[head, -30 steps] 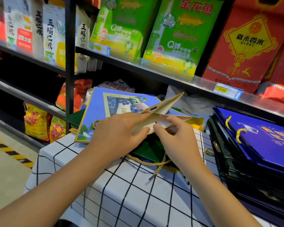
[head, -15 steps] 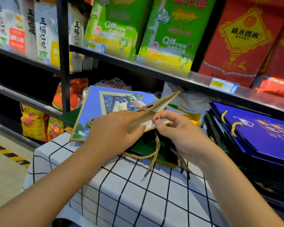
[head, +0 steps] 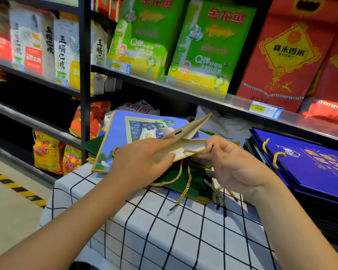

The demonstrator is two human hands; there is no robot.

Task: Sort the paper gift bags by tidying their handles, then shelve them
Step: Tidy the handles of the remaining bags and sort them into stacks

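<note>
1. The desk [head: 144, 227] wears a white cloth with a black grid and serves as the landmark; both forearms reach over its near edge.
2. Above the middle of the desk the left hand [head: 139, 162] grips the near end of a tan gift bag [head: 185, 142], thumb under and fingers over its folded mouth.
3. The right hand [head: 234, 164], just right of the left one over the desk, pinches the bag's open edge, where a gold cord shows between thumb and curled fingers.
4. The bag's mouth gapes in a wedge, its upper flap pointing up and away from the desk.
5. A gold rope handle [head: 181, 184] hangs from under the bag down to the cloth, its tip lying on the desk.
6. Beneath the hands a green bag [head: 191, 184] lies flat on the desk, more cord trailing beside it.
7. At the far side of the desk rests a light blue bag [head: 121, 133] with a blueberry picture.
8. To the right of the desk sits a stack of dark blue bags [head: 310, 166] with gold handles.
9. Beyond the desk, a shelf [head: 183, 90] carries green rice sacks [head: 209, 45] and red boxes [head: 285, 51].
</note>
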